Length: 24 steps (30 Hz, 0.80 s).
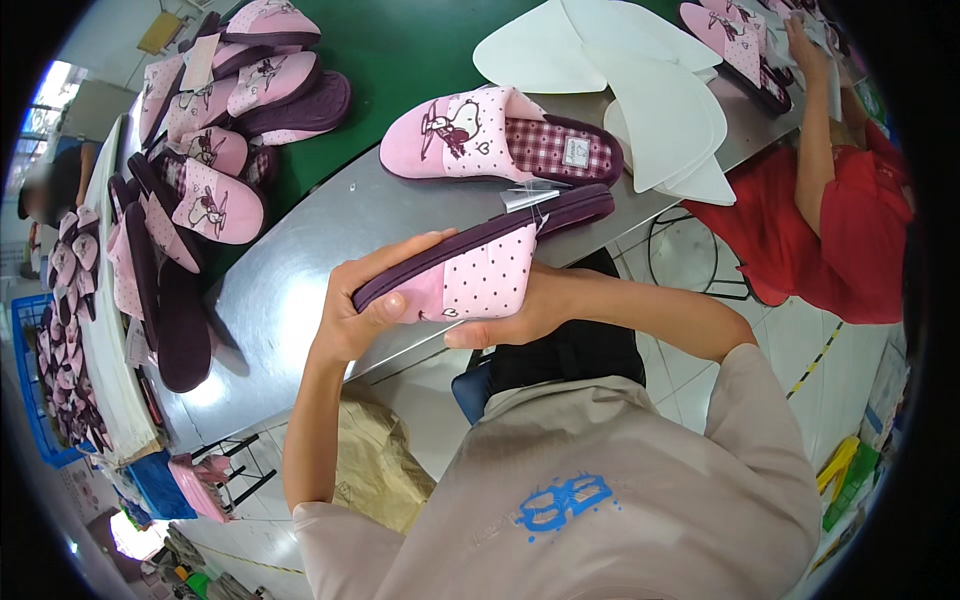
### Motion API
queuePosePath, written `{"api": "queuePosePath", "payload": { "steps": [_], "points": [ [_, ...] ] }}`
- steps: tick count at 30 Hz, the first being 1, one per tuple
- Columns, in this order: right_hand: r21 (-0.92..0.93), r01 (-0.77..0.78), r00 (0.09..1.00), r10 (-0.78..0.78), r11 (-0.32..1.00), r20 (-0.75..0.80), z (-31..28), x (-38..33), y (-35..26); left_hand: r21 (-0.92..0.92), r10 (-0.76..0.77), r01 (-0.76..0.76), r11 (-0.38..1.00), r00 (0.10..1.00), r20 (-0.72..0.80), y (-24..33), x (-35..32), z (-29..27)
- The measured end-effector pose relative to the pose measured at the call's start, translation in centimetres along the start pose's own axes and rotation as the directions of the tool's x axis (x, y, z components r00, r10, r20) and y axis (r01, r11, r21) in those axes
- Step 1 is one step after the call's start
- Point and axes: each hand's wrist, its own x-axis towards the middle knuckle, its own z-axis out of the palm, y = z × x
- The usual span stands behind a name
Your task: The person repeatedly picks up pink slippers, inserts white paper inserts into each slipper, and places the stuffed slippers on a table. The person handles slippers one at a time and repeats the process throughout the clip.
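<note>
Two hands grasping pink slipper (480, 270), left hand (355, 315) at toe, right hand (515, 310) apparently beneath.

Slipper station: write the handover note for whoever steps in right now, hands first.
Left hand: grips the toe end of a pink dotted slipper, held on its side above the table edge.
Right hand: supports the same slipper from below at mid-length.
A matching slipper lies flat on the steel table, a small tag beside it. White insoles are stacked behind it.
Done, apparently: a pile of slippers on the left.
Left: the held slipper is not yet set down; whether it is finished cannot be told.
</note>
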Motion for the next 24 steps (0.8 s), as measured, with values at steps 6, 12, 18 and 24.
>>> {"api": "queuePosePath", "payload": {
  "steps": [6,12,18,24],
  "points": [
    [0.011,0.093,0.985,-0.090,0.996,-0.144,0.7,0.0,0.1,-0.043,0.027,-0.028,0.999,0.999,-0.035,-0.8,-0.5,-0.1],
    [-0.487,0.281,0.887,-0.417,0.827,-0.197,0.4,-0.2,0.3,-0.136,0.047,-0.064,0.989,0.991,-0.127,-2.5,-1.0,-0.5],
    [-0.696,0.243,0.864,-0.477,0.676,-0.162,0.7,-1.3,0.7,-0.193,0.043,-0.076,0.978,0.985,-0.170,-3.0,-1.1,-1.0],
    [-0.592,0.272,0.856,-0.472,0.759,-0.212,1.3,-1.0,0.8,-0.218,0.023,-0.062,0.974,0.984,-0.177,-3.4,-1.0,-1.1]
  ]
}}
